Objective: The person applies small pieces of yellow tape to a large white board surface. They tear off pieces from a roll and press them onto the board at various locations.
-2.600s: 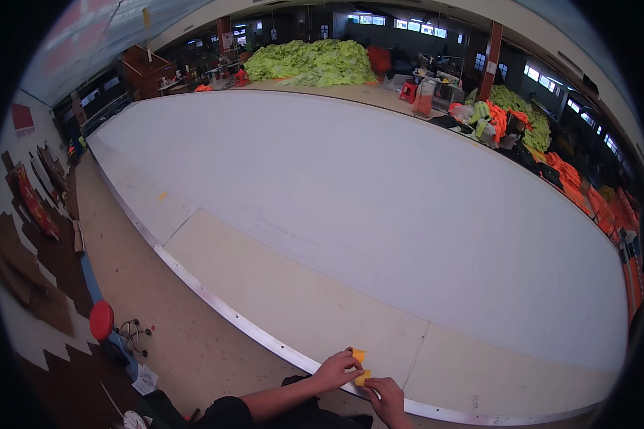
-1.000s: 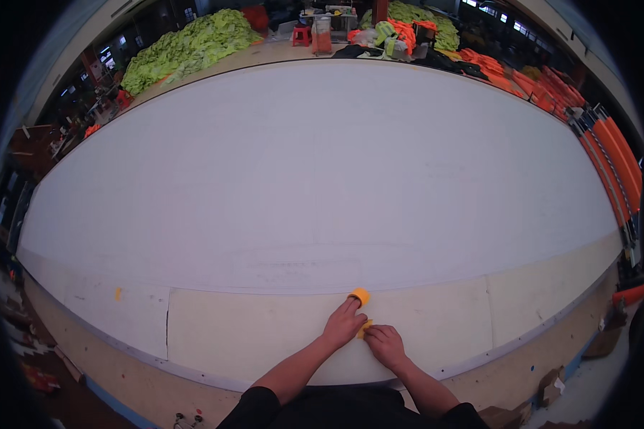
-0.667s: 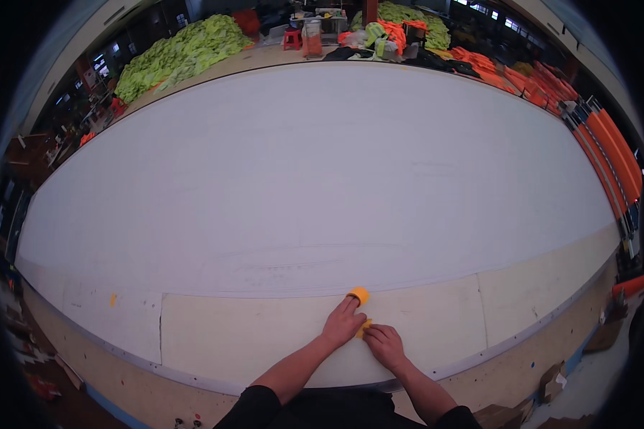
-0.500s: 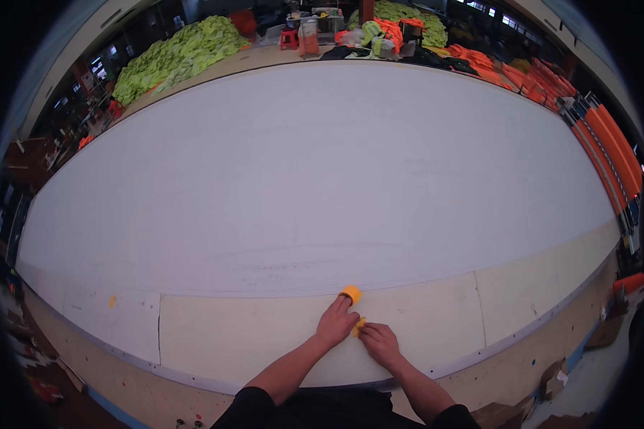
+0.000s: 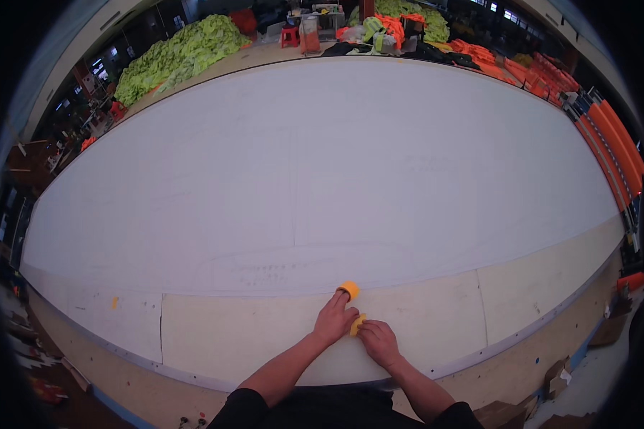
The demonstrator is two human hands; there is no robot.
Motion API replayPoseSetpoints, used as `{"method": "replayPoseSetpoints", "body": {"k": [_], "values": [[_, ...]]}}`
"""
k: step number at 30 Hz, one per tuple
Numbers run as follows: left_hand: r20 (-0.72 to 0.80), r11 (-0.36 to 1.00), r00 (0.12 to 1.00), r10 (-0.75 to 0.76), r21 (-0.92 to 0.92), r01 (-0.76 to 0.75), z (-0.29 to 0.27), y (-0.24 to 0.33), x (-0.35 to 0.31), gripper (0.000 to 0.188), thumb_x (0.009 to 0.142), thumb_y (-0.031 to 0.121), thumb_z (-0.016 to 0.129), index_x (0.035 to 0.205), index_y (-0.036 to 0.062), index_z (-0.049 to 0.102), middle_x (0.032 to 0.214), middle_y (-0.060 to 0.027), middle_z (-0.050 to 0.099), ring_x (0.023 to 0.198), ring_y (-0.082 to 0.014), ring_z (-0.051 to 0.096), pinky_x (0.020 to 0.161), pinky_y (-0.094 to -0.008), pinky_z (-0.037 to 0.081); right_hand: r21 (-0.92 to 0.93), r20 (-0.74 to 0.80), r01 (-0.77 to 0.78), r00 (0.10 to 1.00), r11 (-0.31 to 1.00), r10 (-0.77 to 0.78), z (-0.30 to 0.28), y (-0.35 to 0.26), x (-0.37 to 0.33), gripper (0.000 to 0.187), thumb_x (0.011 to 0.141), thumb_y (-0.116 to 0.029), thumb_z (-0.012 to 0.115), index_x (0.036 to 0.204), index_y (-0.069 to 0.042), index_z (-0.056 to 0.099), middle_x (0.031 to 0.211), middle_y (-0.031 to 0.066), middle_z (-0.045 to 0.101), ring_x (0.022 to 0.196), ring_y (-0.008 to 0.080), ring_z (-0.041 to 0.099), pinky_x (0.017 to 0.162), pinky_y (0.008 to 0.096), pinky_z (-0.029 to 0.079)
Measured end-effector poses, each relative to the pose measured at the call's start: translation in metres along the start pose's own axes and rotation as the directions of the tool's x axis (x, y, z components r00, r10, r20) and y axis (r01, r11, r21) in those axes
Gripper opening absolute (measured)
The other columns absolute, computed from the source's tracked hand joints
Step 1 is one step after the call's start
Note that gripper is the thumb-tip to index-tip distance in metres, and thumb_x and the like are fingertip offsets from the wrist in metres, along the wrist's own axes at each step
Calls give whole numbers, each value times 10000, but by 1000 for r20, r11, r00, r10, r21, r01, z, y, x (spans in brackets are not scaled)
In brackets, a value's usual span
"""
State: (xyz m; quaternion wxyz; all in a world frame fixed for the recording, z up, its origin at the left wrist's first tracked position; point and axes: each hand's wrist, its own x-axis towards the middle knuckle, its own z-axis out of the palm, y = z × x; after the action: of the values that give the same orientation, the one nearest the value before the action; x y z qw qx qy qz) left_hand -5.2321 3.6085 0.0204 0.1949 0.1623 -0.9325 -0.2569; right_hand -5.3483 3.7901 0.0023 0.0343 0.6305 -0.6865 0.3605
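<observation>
My left hand (image 5: 332, 319) has its fingers hooked into a roll of yellow tape (image 5: 350, 287) at the front border of the white sheet. Close beside it on the right, my right hand (image 5: 380, 342) pinches a small yellow piece (image 5: 357, 326) that looks like tape. My left thumb is next to that piece; whether it touches is hard to see. Both hands are low over the pale board (image 5: 243, 329) along the table's near side. Faint pencil-like lines and marks show on the large white sheet (image 5: 322, 171) beyond them.
A short yellow strip (image 5: 114, 303) sticks to the board at left. Orange fabric rolls (image 5: 612, 146) stand along the right end. Past the far edge lie heaps of lime-green fabric (image 5: 182, 57) and orange fabric (image 5: 472, 51), with a red stool (image 5: 290, 36). Cardboard (image 5: 555, 377) is at lower right.
The small yellow piece between my hands now looks flatter and more upright. My hands stay nearly in place, and the view has shifted slightly.
</observation>
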Motion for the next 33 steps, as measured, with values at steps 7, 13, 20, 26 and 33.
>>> {"method": "replayPoseSetpoints", "body": {"k": [7,13,20,26,33], "values": [[16,993,995,99,68,-99,5,-8,3,98,883,172,791,930,95,753,1383,-192,644,1375,-356,588,1062,-420,562,-16,23,54,998,998,-53,0,7,0,171,855,-94,798,1025,-95,774,1196,47,766,1226,261,705,1040,413,570],[41,987,993,106,115,-110,11,-10,6,110,874,180,797,912,95,737,1400,-204,646,1402,-365,579,1083,-418,560,-54,28,38,999,998,-37,5,14,-7,184,842,-102,793,1024,-123,777,1223,20,765,1260,258,686,1042,410,564],[65,991,995,82,101,-88,15,-10,5,117,886,191,798,928,98,741,1410,-204,641,1413,-368,570,1095,-423,556,-66,14,25,1000,997,-24,5,17,-10,178,837,-108,806,1010,-133,772,1227,7,766,1262,261,683,1035,410,564],[64,990,994,85,109,-92,17,-13,6,131,884,200,802,939,98,743,1433,-213,636,1431,-373,560,1117,-423,542,-62,20,16,1000,998,-15,5,16,-8,181,833,-105,813,1007,-134,773,1220,6,765,1260,261,684,1035,417,562],[52,985,994,101,136,-107,15,-14,8,148,867,190,815,932,83,736,1428,-231,639,1421,-385,569,1116,-430,545,-61,12,10,1000,998,-9,10,17,-5,175,835,-90,802,1002,-138,776,1218,8,763,1263,264,680,1035,423,557]]}}
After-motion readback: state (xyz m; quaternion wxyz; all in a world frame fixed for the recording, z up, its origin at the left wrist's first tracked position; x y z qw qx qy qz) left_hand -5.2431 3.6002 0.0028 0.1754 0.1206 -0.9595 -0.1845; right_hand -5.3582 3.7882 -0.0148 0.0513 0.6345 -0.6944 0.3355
